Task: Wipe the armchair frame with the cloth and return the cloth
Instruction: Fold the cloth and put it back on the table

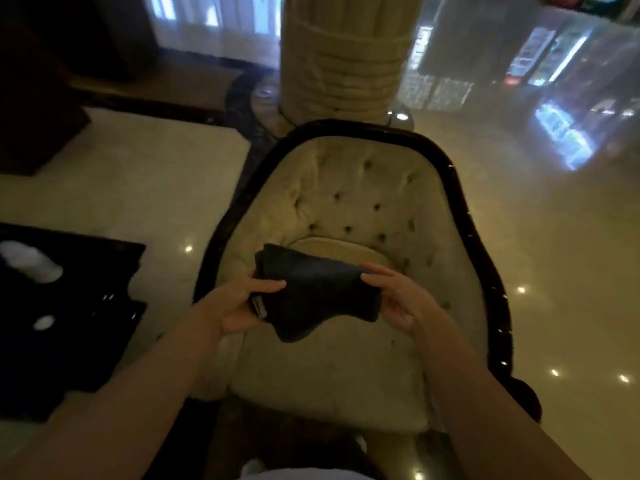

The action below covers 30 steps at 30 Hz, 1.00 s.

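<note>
Nearest the camera, two bare forearms reached forward from the bottom edge, one from the lower left and one from the lower right. The left hand [239, 303] gripped the left end of a dark folded cloth [313, 294], its fingers curled over the top of the fabric and the thumb beneath; a small pale tag showed at the edge of the cloth beside that hand. The right hand [398, 296] pinched the right end of the cloth, fingertips laid on the upper fold and the thumb tucked underneath. Between the two hands the cloth was held up in the air over the seat, sagging to a rounded corner at its near side.

Below the cloth lay the cream seat cushion [329, 375] of the armchair. The armchair frame [460, 202], dark and glossy, ran as a curved band around the tufted, buttoned backrest [360, 195] and down both sides. The cloth did not touch the frame.

To the left of the chair, a dark low surface [69, 306] sat on the floor, carrying blurred white shapes that could not be made out. The polished pale floor [554, 271] spread out on the right and mirrored small ceiling lights.

Beyond the chair back stood a thick cream column [339, 64] with ribbed rings near its base. Farther still, the floor reflected blurred bright windows and coloured lights.
</note>
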Available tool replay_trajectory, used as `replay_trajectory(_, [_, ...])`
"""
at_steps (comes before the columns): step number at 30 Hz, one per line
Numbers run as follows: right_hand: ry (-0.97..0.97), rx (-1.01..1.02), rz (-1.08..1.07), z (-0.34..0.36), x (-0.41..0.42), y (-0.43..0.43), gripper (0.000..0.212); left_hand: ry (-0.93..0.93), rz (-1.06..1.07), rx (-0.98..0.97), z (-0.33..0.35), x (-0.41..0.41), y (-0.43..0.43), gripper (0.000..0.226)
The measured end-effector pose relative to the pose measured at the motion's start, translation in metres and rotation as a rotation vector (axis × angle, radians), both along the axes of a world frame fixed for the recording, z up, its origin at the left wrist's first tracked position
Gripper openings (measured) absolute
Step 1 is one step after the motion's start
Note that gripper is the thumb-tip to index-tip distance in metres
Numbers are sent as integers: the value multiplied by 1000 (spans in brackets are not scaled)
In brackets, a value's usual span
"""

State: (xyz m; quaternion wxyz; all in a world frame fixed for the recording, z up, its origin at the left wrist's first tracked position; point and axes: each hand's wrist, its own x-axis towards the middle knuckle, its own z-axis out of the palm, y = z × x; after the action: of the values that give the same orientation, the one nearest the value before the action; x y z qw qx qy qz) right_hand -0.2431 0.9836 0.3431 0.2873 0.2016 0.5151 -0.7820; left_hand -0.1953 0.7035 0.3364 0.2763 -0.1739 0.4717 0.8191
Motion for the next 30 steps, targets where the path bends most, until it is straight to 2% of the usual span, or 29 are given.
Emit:
replay_trajectory(2, [-11,-77,54,-13,4,-43,39,-24,120,-47,-11,33,-52,58])
replay_trajectory(4, [-28,-137,166,-25,9,-87,38,-66,300,-59,-20,70,-97,49])
replay_trajectory(6, [-67,-88,344,-37,17,-130,31,-96,480,-57,-29,105,-130,38])
replay_trajectory(8, [-137,2,544,-50,24,-168,24,-129,635,-70,-36,134,-154,44])
replay_trajectory(10, [-226,47,765,-61,27,-202,30,-173,752,-87,-40,158,-167,49])
replay_trajectory(12, [-285,69,981,-71,27,-240,33,-205,874,-95,-47,186,-181,42])
replay_trajectory(15, [-320,76,1176,-84,27,-295,34,-299,1018,-129,-58,224,-202,46])
replay_trajectory(18, [-367,26,1225,-92,34,-348,29,-380,1096,-226,-73,256,-222,38])
replay_trajectory(20, [-329,20,1227,-103,35,-380,26,-419,1173,-297,-86,269,-234,33])
replay_trajectory(23, [-231,173,1268,-124,33,-436,28,-503,1226,-487,-106,271,-265,37])
replay_trajectory(25, [-116,288,1286,-139,35,-475,22,-535,1196,-670,-123,268,-293,37])
replay_trajectory(30, [134,555,1296,-186,37,-565,11,-575,1083,-935,-175,253,-395,36])
